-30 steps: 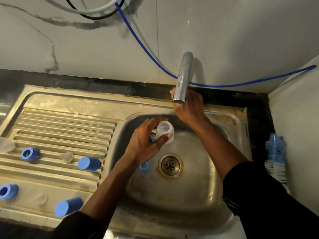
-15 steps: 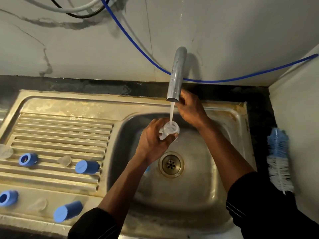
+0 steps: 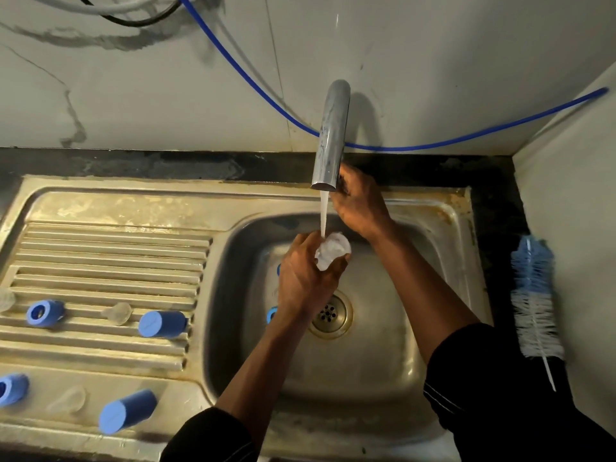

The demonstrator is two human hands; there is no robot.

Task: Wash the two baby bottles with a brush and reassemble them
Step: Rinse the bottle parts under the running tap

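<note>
With the left hand (image 3: 306, 278) grips a clear bottle (image 3: 331, 250) straight under the water (image 3: 323, 211) running from the tap (image 3: 330, 138). Has the right hand (image 3: 360, 208) just behind the tap's spout, fingers hidden, grip impossible to tell. Has the brush (image 3: 533, 295) lying well right of the tap.

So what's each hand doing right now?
Left hand: grips a clear bottle under the running tap.
Right hand: behind the tap; grip cannot be told.

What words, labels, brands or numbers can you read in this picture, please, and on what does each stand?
None can be read.
The blue cap on the drainboard shows only a faint line, the tap spout only streaks, and the clear bottle in the left hand is blurred by water.
</note>
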